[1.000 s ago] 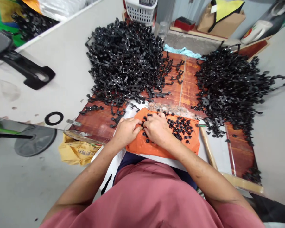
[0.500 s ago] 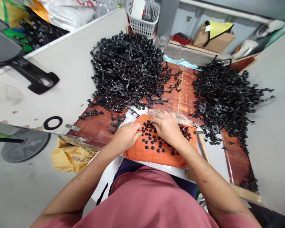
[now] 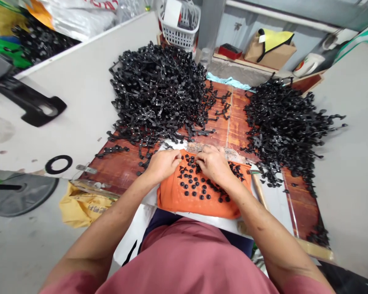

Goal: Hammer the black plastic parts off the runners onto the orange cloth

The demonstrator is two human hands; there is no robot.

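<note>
An orange mat (image 3: 184,202) lies in front of me on a white sheet, dotted with several small black round parts (image 3: 194,184). My left hand (image 3: 162,163) rests at the mat's far left corner, fingers curled down onto its edge. My right hand (image 3: 214,162) lies over the mat's far middle, fingers bent and pressing among the black parts. What the fingertips hold is hidden. Beyond the mat, a big heap of black plastic strips (image 3: 159,94) covers the left of the wooden board (image 3: 237,126), and a second heap (image 3: 285,122) covers the right.
A white basket (image 3: 180,24) and a cardboard box (image 3: 271,51) stand at the back. A black handle-shaped piece (image 3: 30,104) and a black ring (image 3: 59,164) lie on the grey surface at left. A yellow bag (image 3: 79,206) sits below the board's left corner.
Both hands slid from the near left of the mat toward its far edge, uncovering rows of black parts. The view tilted slightly upward.
</note>
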